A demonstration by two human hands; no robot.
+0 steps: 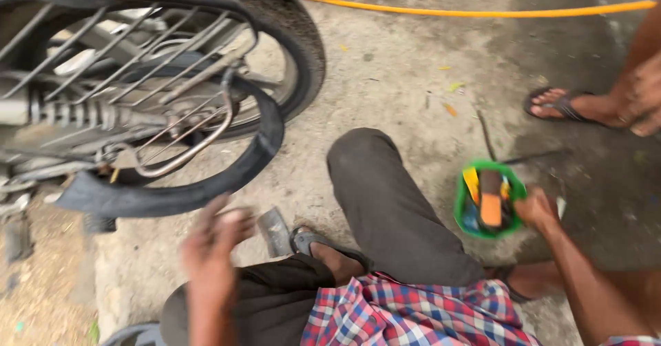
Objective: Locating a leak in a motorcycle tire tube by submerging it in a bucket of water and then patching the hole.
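My left hand (212, 246) hovers blurred just below a black rubber inner tube (206, 181) that hangs out of a motorcycle's rear wheel (289, 36). Its fingers are loosely curled and I cannot make out anything in them. My right hand (537, 210) touches the rim of a small green bowl (460, 205) on the concrete, which holds an orange block, a yellow piece and other small items. My bent knee in dark trousers lies between the two hands.
A yellow hose (482, 12) runs across the concrete at the top. Another person's sandalled foot (564, 105) and hand (644, 95) are at the right edge. A thin dark rod (486, 136) lies near the bowl. A grey flat piece (274, 230) sits by my sandal.
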